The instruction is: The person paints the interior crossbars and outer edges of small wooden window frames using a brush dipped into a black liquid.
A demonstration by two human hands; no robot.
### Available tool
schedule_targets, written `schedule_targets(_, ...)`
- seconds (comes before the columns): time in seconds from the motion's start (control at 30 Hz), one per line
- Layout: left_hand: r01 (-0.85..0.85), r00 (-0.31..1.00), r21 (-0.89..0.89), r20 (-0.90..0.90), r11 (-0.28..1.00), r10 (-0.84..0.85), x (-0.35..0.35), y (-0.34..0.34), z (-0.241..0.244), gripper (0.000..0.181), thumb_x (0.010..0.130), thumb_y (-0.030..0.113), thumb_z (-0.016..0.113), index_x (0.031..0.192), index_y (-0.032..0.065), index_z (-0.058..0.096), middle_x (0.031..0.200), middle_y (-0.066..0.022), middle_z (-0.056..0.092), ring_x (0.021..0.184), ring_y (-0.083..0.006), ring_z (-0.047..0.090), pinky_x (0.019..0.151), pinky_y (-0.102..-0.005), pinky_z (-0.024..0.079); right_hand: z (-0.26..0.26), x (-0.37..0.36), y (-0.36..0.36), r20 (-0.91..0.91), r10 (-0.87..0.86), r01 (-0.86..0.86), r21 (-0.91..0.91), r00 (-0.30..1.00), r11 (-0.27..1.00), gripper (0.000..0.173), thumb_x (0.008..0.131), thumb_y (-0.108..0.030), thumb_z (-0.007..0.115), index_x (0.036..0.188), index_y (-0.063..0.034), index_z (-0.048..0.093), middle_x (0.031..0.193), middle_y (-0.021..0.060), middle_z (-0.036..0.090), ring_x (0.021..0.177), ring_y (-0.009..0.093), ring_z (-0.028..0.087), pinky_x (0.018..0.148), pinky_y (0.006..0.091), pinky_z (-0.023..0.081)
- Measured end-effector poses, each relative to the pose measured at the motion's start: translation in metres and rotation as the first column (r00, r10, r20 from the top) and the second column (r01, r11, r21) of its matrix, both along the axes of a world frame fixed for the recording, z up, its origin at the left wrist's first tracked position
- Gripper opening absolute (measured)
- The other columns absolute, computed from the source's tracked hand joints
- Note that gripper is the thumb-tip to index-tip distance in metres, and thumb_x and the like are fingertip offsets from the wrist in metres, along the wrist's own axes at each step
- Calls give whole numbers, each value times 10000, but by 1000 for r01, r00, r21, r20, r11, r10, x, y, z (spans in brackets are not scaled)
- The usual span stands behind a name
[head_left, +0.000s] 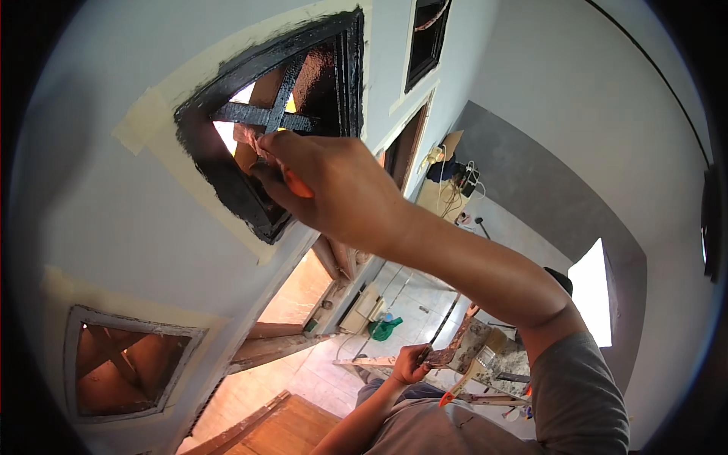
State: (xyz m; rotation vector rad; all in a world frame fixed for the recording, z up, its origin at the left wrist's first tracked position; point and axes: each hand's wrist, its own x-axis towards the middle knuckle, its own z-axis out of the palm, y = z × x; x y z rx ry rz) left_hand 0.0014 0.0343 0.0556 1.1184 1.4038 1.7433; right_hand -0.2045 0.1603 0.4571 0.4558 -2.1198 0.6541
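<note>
My right hand [335, 187] grips a paintbrush with an orange handle [298, 184]. Its head is against or just before the crossed bars [276, 114] of a vent opening, partly hidden by my fingers. Wet-looking black paint covers the bars and the surrounding frame [207, 142], and has spread onto the masking tape [151, 122] around it. Lower down, my left hand [410, 364] is closed on a dark, paint-stained edge at the top of a stepladder [387, 362]. Another brush [469, 375], pale-bristled with an orange handle tip, lies on the ladder's stained top [480, 341].
An unpainted-looking vent [122, 364] with crossed bars sits lower left, taped around. A further dark frame [426, 42] is above. Below are an open doorway [301, 284], a wooden panel [290, 426], a green bag [385, 328] on the tiled floor, and cables [455, 190] by the wall.
</note>
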Motion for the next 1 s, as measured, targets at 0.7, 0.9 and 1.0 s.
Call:
schedule_targets(0.7,25,999,-16,-34,1000,-25,-1,-1,-3,751,863,739,536,807,-6,614,648,-115,561,567,-256,547,549,-358,418,12,8,-4,50,-58,53,100,997,994,135,838,-33,708,879,-4,582,659,107,567,591,296,628,543,405,523)
schedule_targets(0.9,16,999,1,-50,1000,-16,1,0,-14,764,856,729,548,835,-30,633,665,-126,592,575,-262,564,564,-360,439,30,12,-8,6,54,-54,59,999,997,103,853,-64,624,861,37,605,718,170,677,620,361,683,612,425,565)
schedule_targets(1.0,-49,999,22,-17,999,49,5,0,-9,730,865,699,542,837,-25,632,672,-135,593,578,-288,574,568,-364,443,18,-8,-3,46,3,-11,165,999,986,98,855,-63,608,858,35,601,743,174,684,637,350,696,619,414,573)
